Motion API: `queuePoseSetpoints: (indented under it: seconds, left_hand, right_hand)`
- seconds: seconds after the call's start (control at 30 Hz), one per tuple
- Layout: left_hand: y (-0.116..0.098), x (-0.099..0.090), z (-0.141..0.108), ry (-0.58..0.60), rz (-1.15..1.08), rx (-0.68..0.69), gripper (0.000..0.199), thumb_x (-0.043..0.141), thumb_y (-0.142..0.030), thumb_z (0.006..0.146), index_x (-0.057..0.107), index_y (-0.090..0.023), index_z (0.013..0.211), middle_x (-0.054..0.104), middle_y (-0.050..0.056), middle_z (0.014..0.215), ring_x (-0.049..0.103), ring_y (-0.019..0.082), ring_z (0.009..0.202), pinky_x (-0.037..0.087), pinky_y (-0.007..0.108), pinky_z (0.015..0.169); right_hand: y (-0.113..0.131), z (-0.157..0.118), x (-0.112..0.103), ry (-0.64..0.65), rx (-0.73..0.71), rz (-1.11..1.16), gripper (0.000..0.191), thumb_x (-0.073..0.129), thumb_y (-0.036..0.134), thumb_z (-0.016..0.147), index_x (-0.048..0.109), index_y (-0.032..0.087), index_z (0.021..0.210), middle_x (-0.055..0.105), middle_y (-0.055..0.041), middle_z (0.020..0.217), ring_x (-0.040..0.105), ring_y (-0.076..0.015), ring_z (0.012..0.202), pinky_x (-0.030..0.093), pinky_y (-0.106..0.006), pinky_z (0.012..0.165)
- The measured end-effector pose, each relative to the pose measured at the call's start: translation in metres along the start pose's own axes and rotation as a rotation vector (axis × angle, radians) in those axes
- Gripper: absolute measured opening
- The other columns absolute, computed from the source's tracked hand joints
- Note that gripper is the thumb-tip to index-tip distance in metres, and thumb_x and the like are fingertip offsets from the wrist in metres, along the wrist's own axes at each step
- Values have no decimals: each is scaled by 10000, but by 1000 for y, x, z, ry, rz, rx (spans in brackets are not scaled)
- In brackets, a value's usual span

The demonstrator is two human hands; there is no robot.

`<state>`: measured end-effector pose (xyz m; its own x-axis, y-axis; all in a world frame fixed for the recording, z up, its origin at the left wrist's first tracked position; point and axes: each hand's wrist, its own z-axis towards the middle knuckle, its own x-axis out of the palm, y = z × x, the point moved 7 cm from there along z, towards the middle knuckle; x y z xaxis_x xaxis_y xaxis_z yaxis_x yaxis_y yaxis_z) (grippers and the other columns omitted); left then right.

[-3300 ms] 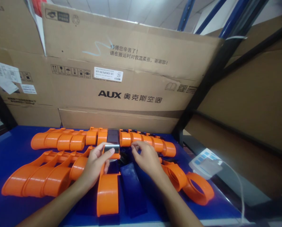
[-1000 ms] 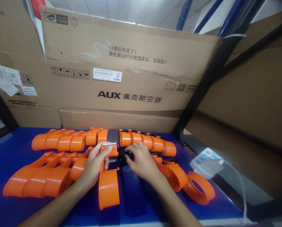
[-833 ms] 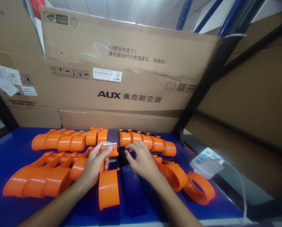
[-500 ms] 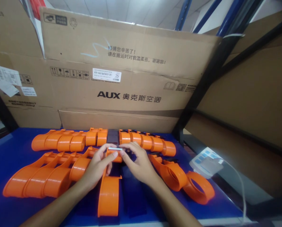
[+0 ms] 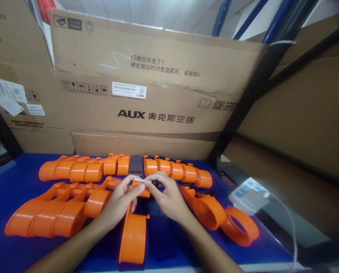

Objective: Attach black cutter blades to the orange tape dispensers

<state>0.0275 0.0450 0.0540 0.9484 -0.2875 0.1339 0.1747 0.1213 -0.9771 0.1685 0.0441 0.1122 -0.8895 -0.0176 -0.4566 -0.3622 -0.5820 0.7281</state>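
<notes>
My left hand [image 5: 121, 203] is closed around the upper part of an orange plastic tape dispenser [image 5: 133, 239], whose wide ring hangs below towards me. Across the dispenser's top end lies a thin, pale serrated blade [image 5: 140, 180]. Both thumbs press near this strip from my side, with the fingertips behind it. My right hand [image 5: 167, 195] pinches the blade's right end. Whether the blade is seated in the dispenser cannot be made out. Just left of my left hand sits another orange dispenser [image 5: 97, 203].
More orange dispensers stand in a back row [image 5: 94, 172] and at front left [image 5: 68, 220]; two loose ones [image 5: 240, 226] lie at right. A dark strip [image 5: 136, 165] splits the back row. A white corded device [image 5: 249, 197] sits on the right edge. A cardboard wall [image 5: 158, 140] closes the back.
The held dispenser and blade have shifted slightly right and tilted a little. The blade's teeth show less clearly now. Both hands keep nearly the same grip.
</notes>
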Motion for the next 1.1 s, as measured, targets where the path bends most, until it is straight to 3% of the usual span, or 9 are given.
queuePoseSetpoints:
  seconds: [0.37, 0.53, 0.77, 1.1]
  left_hand:
    - [-1, -5, 0, -77, -22, -26, 375, 657, -522, 878, 597, -209, 1075, 529, -74, 528, 420, 79, 365, 305, 209, 414]
    - [-3, -11, 0, -133, -69, -39, 432, 692, -534, 836, 589, -211, 1104, 488, -95, 473, 422, 91, 350, 323, 206, 411]
    - [-7, -16, -2, -185, -103, -32, 392, 699, -541, 830, 600, -214, 1022, 468, -91, 429, 391, 76, 338, 300, 185, 396]
    - [-11, -23, -6, -240, -168, 33, 359, 679, -545, 850, 582, -227, 989, 410, -113, 387, 306, 63, 290, 244, 180, 361]
  right_hand:
    - [0, 1, -7, -47, -26, -23, 145, 602, 323, 975, 705, 221, 977, 708, -43, 943, 632, -214, 914, 489, -346, 832]
    - [1, 1, -11, -73, -34, -36, 169, 587, 338, 983, 698, 216, 945, 709, -43, 917, 640, -207, 867, 494, -325, 772]
    - [0, 1, -17, -118, -12, -50, 165, 598, 343, 974, 690, 219, 916, 703, -26, 875, 618, -190, 786, 473, -309, 729]
    - [10, -1, -16, -186, -60, -49, 152, 588, 339, 981, 662, 222, 919, 645, -39, 894, 587, -202, 846, 461, -321, 761]
